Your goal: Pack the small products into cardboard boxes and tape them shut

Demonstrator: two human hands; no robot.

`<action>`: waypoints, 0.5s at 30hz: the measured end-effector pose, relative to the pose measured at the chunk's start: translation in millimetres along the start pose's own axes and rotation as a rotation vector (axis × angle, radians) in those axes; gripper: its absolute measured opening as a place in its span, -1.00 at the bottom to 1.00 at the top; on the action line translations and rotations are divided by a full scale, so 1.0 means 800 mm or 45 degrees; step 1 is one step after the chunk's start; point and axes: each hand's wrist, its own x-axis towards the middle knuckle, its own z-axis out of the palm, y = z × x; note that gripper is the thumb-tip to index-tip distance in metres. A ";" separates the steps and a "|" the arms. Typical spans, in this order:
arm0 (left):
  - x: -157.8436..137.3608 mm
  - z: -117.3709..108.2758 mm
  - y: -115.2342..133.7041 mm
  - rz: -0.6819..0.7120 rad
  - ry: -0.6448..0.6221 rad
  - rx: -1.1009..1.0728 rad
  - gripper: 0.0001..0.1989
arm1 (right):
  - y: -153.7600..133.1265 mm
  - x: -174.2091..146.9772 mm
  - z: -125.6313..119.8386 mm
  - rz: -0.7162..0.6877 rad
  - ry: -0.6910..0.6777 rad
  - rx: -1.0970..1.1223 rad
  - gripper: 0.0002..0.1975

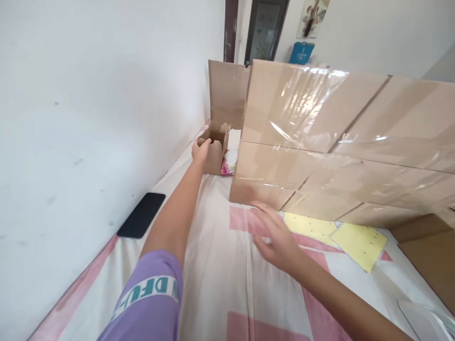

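My left hand (201,149) reaches far forward beside the wall, its fingers closed over the near left edge of a small open-topped cardboard box (213,158). Only part of the box's inside shows. Against its right side lies a flat pink-and-white item (229,161), partly hidden, whose kind I cannot make out. My right hand (272,232) hovers over the bed sheet, slightly blurred, with its fingers apart and nothing in them. Just beyond it stands a large taped cardboard panel (284,166), its lower edge close to the fingertips.
A black phone (142,215) lies along the white wall (88,94). Yellow dotted paper pieces (359,244) rest under the panel's lower edge. Another cardboard piece (229,92) stands behind the small box. At lower right are a brown box side (432,251) and a pale object (423,319).
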 end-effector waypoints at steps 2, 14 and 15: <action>0.015 -0.004 -0.002 -0.001 0.026 0.071 -0.66 | -0.011 0.074 0.059 0.088 -0.175 0.105 -0.42; 0.023 -0.046 -0.050 0.226 0.141 0.191 -0.83 | 0.053 0.347 0.217 1.239 -0.012 -0.253 -0.19; 0.024 -0.045 -0.048 0.235 0.124 0.202 -0.82 | 0.059 0.353 0.221 1.262 -0.032 -0.307 -0.12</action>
